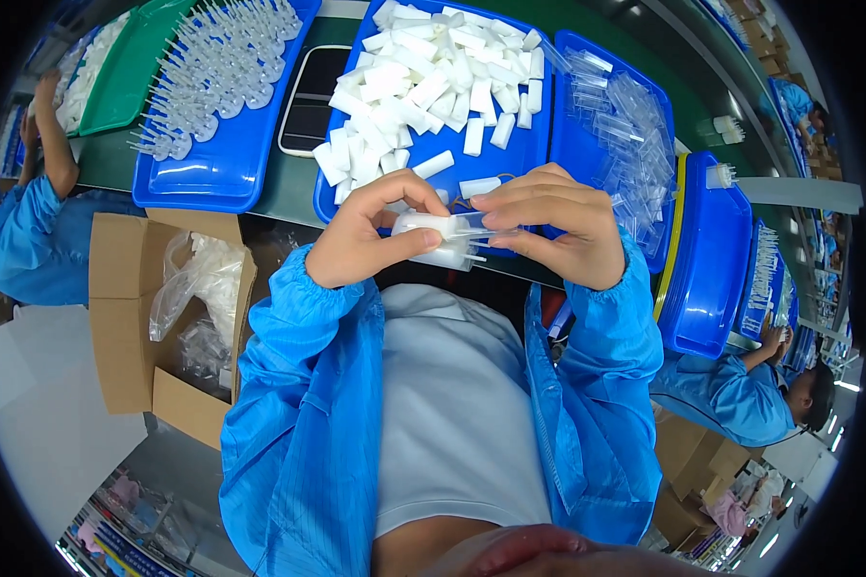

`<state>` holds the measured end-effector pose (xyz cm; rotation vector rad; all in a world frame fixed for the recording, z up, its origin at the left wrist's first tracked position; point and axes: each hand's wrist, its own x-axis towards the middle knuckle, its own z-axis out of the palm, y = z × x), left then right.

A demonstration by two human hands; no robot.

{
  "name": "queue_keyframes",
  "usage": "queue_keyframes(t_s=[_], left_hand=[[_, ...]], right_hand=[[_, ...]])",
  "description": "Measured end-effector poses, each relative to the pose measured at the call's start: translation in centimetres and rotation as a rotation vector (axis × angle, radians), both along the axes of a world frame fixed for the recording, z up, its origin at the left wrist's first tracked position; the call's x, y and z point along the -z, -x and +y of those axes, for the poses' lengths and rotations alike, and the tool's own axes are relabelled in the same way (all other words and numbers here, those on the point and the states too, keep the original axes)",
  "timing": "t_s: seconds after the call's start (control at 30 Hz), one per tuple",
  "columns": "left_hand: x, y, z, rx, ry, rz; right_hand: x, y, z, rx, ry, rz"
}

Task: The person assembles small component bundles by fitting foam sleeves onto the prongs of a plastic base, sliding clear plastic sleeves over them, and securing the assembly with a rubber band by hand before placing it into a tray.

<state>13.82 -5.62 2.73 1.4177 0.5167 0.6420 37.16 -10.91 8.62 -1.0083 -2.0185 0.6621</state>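
My left hand [366, 236] pinches a cluster of white cylinders [421, 234] between thumb and fingers, in front of the middle tray. A transparent, prong-like part sticks out at the cluster's right side. Against that side, my right hand [573, 226] holds a thin transparent plastic piece [481, 223] between thumb and fingertips. Its exact shape is partly covered by the fingers. Just beyond both hands, many short white cylinders [433, 72] lie heaped in a blue tray [524, 165].
Transparent stemmed parts [226, 72] fill a blue tray [197, 183] at left; transparent tubes [635, 135] fill another at right. Stacked blue trays [707, 255] stand farther right. An open cardboard box [120, 298] with plastic bags sits lower left. Co-workers in blue sleeves work on both sides.
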Motion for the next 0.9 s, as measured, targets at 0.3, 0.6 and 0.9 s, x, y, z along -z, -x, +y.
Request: queue_keyframes(t_s=[0.3,0.6,0.9], left_hand=[[-0.2,-0.2,-0.3,-0.061,-0.010,-0.047],[-0.5,-0.6,-0.7,-0.104,-0.005,0.109],[0.6,-0.5,-0.4,-0.062,0.073,-0.076]], right_hand=[[-0.3,0.6,-0.3,0.082,-0.040,0.010],[-1.2,1.2,-1.4,0.180,0.104,-0.049],[-0.7,1.6,-1.5,0.190,0.026,-0.023]])
